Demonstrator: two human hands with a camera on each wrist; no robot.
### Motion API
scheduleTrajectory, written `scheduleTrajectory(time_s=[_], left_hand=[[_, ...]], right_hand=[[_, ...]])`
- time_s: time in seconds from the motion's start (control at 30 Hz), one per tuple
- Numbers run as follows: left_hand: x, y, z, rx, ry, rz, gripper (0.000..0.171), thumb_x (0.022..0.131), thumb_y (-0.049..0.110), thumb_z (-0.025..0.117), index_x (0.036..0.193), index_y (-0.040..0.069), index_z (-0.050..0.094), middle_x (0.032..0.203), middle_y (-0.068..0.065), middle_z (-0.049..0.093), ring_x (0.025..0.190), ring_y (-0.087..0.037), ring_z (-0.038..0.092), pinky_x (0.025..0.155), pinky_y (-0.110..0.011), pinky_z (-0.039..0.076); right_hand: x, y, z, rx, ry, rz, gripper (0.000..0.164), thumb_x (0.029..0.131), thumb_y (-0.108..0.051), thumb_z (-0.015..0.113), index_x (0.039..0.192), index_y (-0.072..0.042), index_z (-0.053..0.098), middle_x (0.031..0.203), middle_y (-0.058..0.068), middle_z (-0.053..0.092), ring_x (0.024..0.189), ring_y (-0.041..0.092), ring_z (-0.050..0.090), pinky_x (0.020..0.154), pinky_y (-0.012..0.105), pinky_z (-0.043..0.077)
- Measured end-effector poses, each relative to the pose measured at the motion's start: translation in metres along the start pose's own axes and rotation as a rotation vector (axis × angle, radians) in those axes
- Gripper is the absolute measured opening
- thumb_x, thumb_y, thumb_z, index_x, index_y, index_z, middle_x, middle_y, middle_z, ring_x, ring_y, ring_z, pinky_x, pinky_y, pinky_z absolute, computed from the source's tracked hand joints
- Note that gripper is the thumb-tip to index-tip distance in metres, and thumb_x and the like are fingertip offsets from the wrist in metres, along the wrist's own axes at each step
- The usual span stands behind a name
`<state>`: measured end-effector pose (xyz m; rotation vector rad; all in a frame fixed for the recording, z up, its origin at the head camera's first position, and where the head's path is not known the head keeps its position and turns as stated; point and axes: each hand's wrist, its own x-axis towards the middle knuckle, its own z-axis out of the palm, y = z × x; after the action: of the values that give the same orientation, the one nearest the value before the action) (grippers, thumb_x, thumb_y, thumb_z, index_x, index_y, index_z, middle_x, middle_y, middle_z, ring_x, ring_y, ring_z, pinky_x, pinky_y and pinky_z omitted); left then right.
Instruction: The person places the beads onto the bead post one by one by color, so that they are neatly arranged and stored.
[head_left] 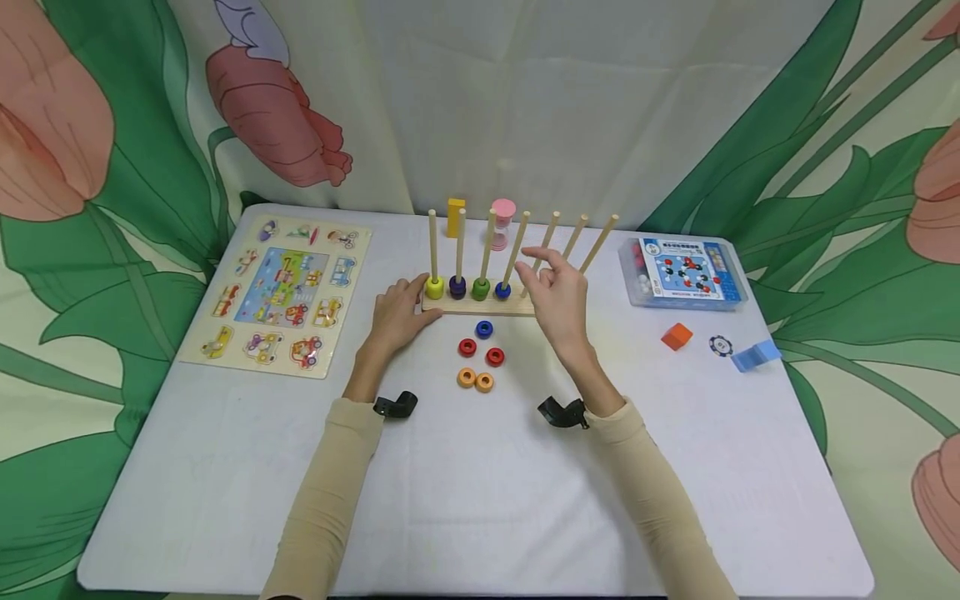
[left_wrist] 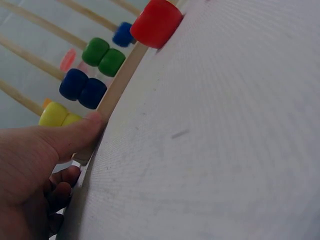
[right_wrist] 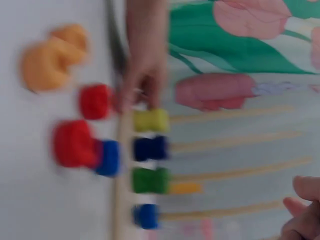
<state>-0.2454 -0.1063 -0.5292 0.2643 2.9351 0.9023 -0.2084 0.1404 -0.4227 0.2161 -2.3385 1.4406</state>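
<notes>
A wooden peg board (head_left: 480, 305) with several upright pegs stands at mid-table. My left hand (head_left: 398, 317) grips its left end, thumb on the front edge. On the pegs from the left sit yellow beads (head_left: 434, 287), dark blue beads (left_wrist: 83, 89), green beads (right_wrist: 150, 180) and a single blue bead (head_left: 502, 291). My right hand (head_left: 558, 300) is raised over the board's right part, thumb and forefinger apart with nothing between them. In front of the board lie a loose blue bead (head_left: 484, 329), two red beads (head_left: 495, 357) and two orange beads (head_left: 467, 377).
A picture puzzle board (head_left: 347, 317) lies at the left. Behind the pegs stand a yellow block (head_left: 455, 218) and a pink hourglass (head_left: 503, 210). To the right are a clear plastic box (head_left: 682, 273), an orange block (head_left: 677, 336), a round chip (head_left: 721, 346) and a blue block (head_left: 756, 356).
</notes>
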Motion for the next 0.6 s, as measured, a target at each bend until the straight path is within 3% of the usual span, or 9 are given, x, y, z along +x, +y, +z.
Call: scheduleTrajectory(time_s=[0.1, 0.2, 0.3, 0.43, 0.6], left_hand=[[0.000, 0.000, 0.000, -0.001, 0.002, 0.003, 0.076, 0.087, 0.047, 0.065, 0.148, 0.013, 0.035, 0.094, -0.005, 0.048, 0.084, -0.022, 0.042, 0.076, -0.038, 0.031], [0.001, -0.001, 0.000, 0.005, 0.003, 0.007, 0.076, 0.087, 0.048, 0.065, 0.147, 0.013, 0.035, 0.095, -0.005, 0.049, 0.085, -0.023, 0.042, 0.076, -0.038, 0.031], [0.001, -0.001, -0.001, 0.011, 0.003, 0.004, 0.076, 0.087, 0.048, 0.065, 0.147, 0.013, 0.035, 0.094, -0.005, 0.048, 0.084, -0.022, 0.042, 0.076, -0.037, 0.031], [0.000, 0.000, -0.001, 0.011, 0.007, 0.003, 0.075, 0.087, 0.047, 0.065, 0.147, 0.013, 0.036, 0.094, -0.005, 0.048, 0.083, -0.022, 0.042, 0.076, -0.037, 0.030], [-0.001, 0.000, 0.000, 0.011, 0.007, 0.008, 0.075, 0.087, 0.047, 0.065, 0.147, 0.013, 0.036, 0.093, -0.005, 0.048, 0.083, -0.022, 0.042, 0.075, -0.037, 0.031]], right_hand=[[-0.014, 0.021, 0.012, 0.012, -0.129, 0.112, 0.029, 0.088, -0.026, 0.069, 0.109, -0.005, 0.069, 0.044, 0.000, 0.031, 0.037, 0.009, 0.024, 0.035, 0.025, 0.018], [-0.025, 0.038, 0.023, -0.062, -0.289, 0.217, 0.025, 0.087, -0.024, 0.070, 0.106, -0.008, 0.070, 0.044, -0.004, 0.031, 0.038, 0.008, 0.026, 0.037, 0.025, 0.021], [-0.032, 0.048, 0.033, -0.144, -0.423, 0.266, 0.025, 0.085, -0.025, 0.072, 0.106, -0.010, 0.070, 0.045, -0.005, 0.034, 0.039, 0.009, 0.030, 0.039, 0.025, 0.023], [-0.037, 0.055, 0.042, -0.209, -0.489, 0.279, 0.031, 0.083, -0.024, 0.075, 0.110, -0.011, 0.068, 0.047, -0.002, 0.040, 0.040, 0.010, 0.035, 0.040, 0.025, 0.026], [-0.039, 0.053, 0.044, -0.261, -0.481, 0.270, 0.035, 0.084, -0.027, 0.073, 0.113, -0.007, 0.066, 0.048, -0.002, 0.043, 0.040, 0.010, 0.038, 0.039, 0.024, 0.027]])
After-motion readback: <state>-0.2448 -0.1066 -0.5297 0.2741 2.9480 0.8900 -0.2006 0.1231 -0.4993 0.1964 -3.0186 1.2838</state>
